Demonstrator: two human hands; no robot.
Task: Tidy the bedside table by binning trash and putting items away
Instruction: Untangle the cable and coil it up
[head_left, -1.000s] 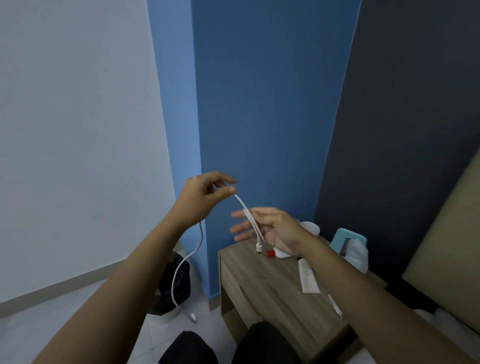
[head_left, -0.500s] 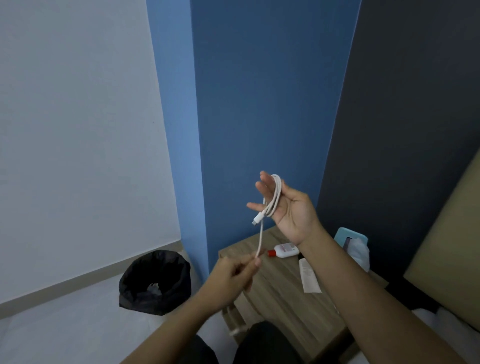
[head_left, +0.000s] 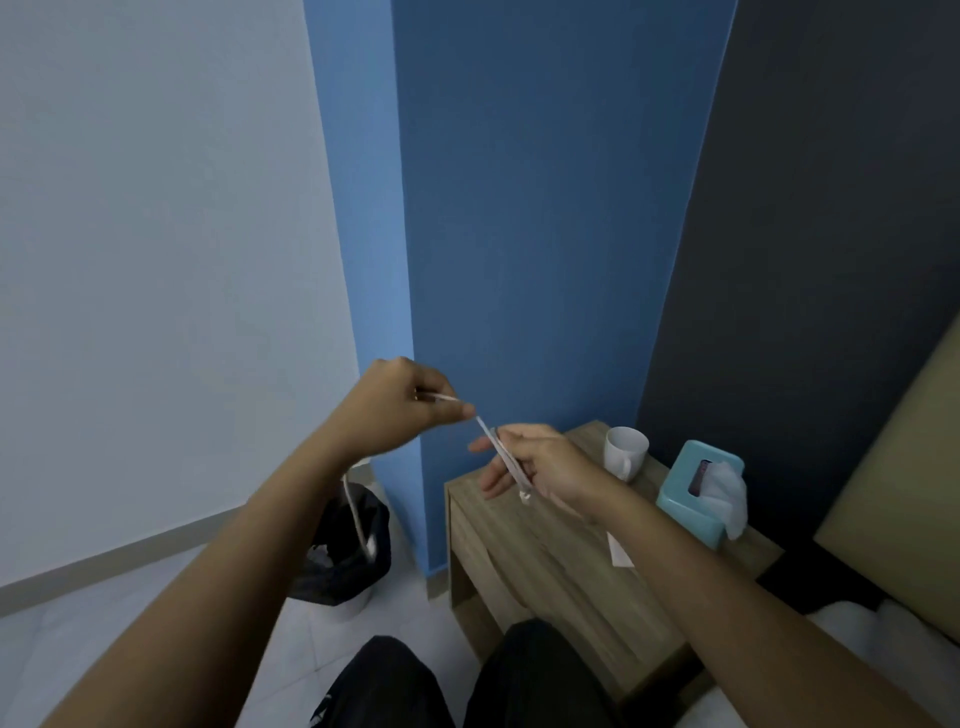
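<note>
A white charging cable runs between both hands above the wooden bedside table. My left hand is raised at the left and pinches the cable between thumb and fingers; the cable's loose end hangs down behind my left forearm over the bin. My right hand is over the table's left edge, the cable wrapped across its palm, a plug end dangling below it. On the table stand a white mug and a teal tissue box, and a white paper slip lies flat.
A bin with a black liner stands on the tiled floor left of the table, against the blue wall. My dark-trousered knees sit at the bottom centre. A beige headboard and white bedding lie at the right.
My left hand rose from low in front of the table to upper left, pulling the cable taut. My right hand dropped and turned palm down over the table.
</note>
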